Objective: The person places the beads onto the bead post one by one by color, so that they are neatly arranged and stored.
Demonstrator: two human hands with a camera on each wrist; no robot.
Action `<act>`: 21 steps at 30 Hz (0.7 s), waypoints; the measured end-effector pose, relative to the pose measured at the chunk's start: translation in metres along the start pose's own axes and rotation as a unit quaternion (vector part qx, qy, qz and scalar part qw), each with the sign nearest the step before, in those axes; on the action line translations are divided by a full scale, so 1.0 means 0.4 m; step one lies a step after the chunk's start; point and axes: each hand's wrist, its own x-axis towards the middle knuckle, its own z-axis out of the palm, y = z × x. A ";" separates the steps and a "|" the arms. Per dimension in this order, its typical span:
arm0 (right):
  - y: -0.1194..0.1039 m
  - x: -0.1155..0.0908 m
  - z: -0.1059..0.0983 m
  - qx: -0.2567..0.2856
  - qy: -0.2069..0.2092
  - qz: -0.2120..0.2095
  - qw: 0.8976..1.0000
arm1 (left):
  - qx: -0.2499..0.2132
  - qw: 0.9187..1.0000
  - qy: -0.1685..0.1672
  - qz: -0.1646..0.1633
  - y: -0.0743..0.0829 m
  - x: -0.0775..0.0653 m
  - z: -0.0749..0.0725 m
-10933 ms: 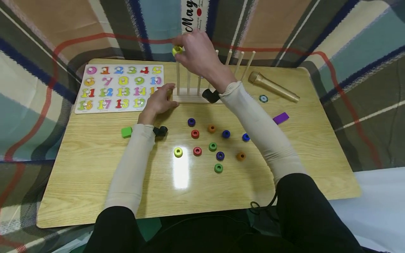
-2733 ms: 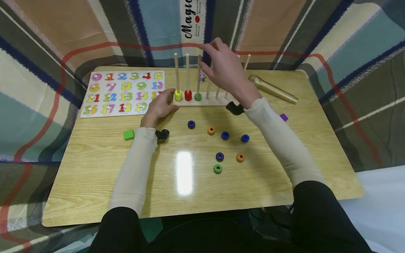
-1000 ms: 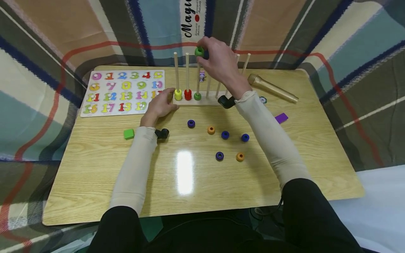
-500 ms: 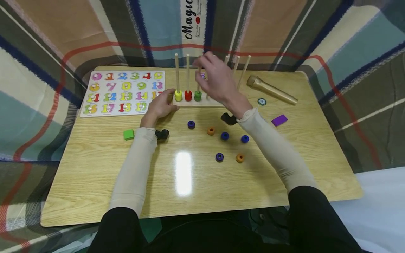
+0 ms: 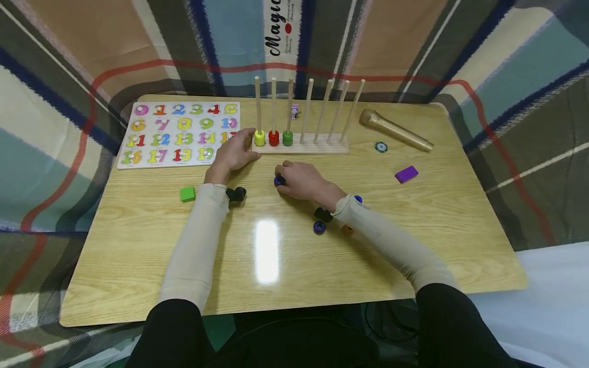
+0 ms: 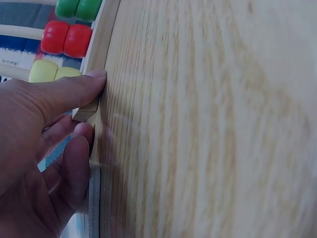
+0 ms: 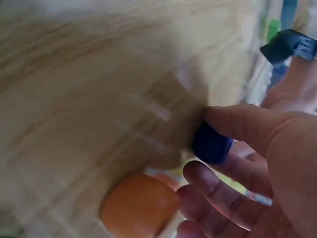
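Observation:
My left hand (image 5: 233, 153) holds the left end of a wooden peg stand (image 5: 322, 147), thumb along its front edge and fingers behind. Yellow beads (image 5: 259, 138), red beads (image 5: 273, 138) and green beads (image 5: 288, 138) sit in stacked pairs at the foot of its three leftmost pegs; the other pegs are bare. In front of the stand, my right hand (image 5: 301, 181) pinches a dark blue bead (image 7: 212, 144) between thumb and forefinger, low over the table. An orange bead (image 7: 141, 206) lies close by its fingers. Another blue bead (image 5: 319, 227) lies nearer me.
A number board (image 5: 179, 133) lies at the left and a green block (image 5: 187, 193) below it. To the right are a gold microphone (image 5: 395, 130), a round chip (image 5: 381, 147) and a purple block (image 5: 406, 174). My right forearm partly covers a blue ring (image 5: 358, 199) and an orange one (image 5: 347, 230).
Beads have gone from the table onto the first three pegs, the second green one most recently. My right hand has come down from the pegs to the blue bead. The left hand stays put.

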 end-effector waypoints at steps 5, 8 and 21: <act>0.020 -0.025 -0.062 0.052 0.044 0.011 0.998 | -0.004 1.000 -0.003 0.002 0.001 -0.004 -0.002; 0.049 -0.039 -0.145 0.088 0.105 0.028 0.990 | -0.003 1.000 -0.003 0.002 0.000 -0.005 -0.005; 0.134 -0.027 -0.412 0.104 0.264 0.130 0.950 | -0.010 1.000 -0.002 0.009 0.001 -0.006 0.001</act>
